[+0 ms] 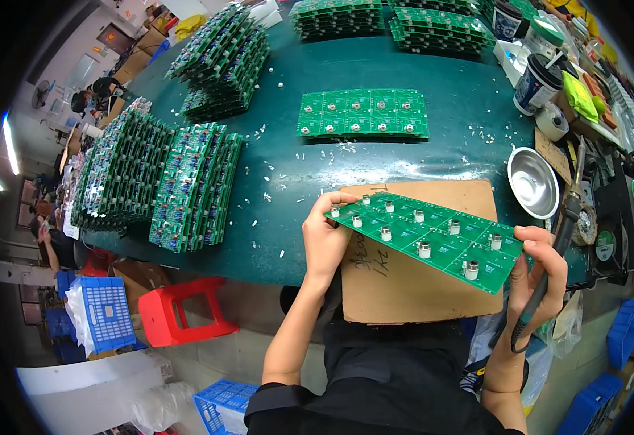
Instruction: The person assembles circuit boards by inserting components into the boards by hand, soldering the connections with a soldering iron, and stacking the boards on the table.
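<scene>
A green circuit board panel (433,239) with two rows of round metal-and-white components is tilted above a piece of cardboard (360,297). My left hand (325,235) grips its left end, thumb and fingers at the edge. My right hand (538,272) pinches the right end. A soldering iron (569,210) with a dark handle also rests in my right hand, its tip pointing up and away and its cable hanging down by the wrist. Farther back on the green table (288,156) lies a similar panel (364,114), components up.
Stacks of circuit boards stand at left (121,167) and along the far edge (440,30). A metal bowl (533,183), lidded cup (537,85) and tape roll (551,121) sit at right. Small white bits litter the table. A red stool (179,312) and blue crate (106,312) stand at left.
</scene>
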Demonstrator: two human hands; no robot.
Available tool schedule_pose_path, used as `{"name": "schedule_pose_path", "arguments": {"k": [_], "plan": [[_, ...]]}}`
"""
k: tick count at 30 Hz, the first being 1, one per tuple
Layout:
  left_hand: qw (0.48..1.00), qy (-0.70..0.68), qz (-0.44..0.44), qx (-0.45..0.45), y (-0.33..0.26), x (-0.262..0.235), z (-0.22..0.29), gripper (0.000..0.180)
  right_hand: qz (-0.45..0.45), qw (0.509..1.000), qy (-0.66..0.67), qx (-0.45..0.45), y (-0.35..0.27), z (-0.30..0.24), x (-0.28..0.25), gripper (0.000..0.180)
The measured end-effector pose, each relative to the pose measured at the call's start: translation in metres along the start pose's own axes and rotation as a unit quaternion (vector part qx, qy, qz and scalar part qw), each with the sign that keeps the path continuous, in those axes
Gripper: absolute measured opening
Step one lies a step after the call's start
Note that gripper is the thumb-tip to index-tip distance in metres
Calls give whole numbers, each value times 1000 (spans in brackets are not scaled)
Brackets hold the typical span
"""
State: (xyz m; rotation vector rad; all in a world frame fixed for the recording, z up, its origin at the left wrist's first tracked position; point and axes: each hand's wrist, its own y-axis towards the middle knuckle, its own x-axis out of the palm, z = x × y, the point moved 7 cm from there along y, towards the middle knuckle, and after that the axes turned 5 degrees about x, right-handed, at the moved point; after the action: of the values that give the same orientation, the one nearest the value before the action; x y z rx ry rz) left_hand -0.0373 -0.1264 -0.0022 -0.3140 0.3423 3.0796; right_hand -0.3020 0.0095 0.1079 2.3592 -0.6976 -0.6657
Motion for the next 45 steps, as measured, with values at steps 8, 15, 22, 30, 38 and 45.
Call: {"name": "schedule_pose_path", "arguments": {"k": [8, 15, 22, 30, 38, 45], "plan": [[999, -48, -7, -13, 1, -3, -14, 22, -25, 998, -9, -59, 3, -26, 9, 35], [996, -63, -9, -62, 1, -7, -16, 22, -58, 996, -15, -58, 5, -41, 16, 38], [991, -91, -9, -99, 6, 2, -26, 20, -54, 997, -19, -60, 14, -37, 15, 38], [941, 193, -7, 276, 2, -23, 55, 48, -28, 998, -11, -59, 4, -23, 10, 29], [798, 240, -84, 547, -29, -19, 123, 33, 3, 986, 128, 108, -12, 9, 2, 24], [570, 665, 213, 433, -7, -139, 187, 15, 18, 984, 43, 172, -10, 41, -29, 10]]}}
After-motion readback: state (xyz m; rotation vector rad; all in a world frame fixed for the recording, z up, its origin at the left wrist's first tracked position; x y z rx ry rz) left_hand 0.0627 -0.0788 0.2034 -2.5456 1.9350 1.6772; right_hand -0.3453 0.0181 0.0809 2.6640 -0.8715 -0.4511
